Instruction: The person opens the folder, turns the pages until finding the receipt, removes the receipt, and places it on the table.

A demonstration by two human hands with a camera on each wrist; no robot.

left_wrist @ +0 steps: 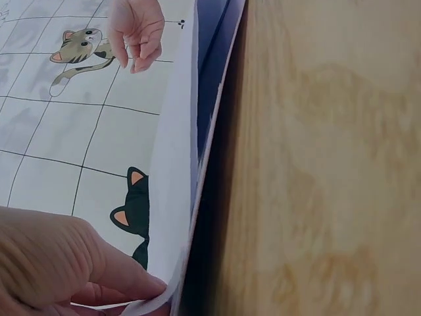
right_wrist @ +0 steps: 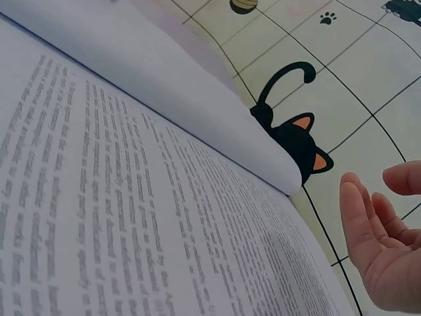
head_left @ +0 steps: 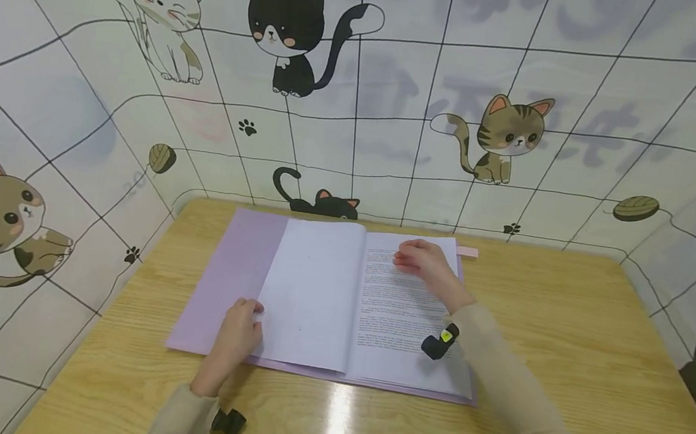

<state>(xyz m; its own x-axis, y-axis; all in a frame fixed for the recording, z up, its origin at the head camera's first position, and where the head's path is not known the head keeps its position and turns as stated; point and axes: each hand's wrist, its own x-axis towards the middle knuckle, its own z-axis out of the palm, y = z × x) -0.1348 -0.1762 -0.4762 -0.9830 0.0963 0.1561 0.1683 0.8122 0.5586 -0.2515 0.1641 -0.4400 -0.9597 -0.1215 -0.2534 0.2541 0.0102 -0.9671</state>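
Note:
An open booklet with a lilac cover lies on the table. Its left page is blank, and the right page carries printed text. My left hand is at the blank page's outer lower edge; in the left wrist view, the thumb and fingers pinch paper there. Above the upper part of the printed page hovers my right hand. Its fingers are loosely bent with a gap to the thumb, and they hold nothing, as the right wrist view shows.
The wooden table extends on both sides of the booklet. A pink tab sticks out at its upper right. Cat-patterned panels stand behind and at the sides. Each wrist wears a small black camera.

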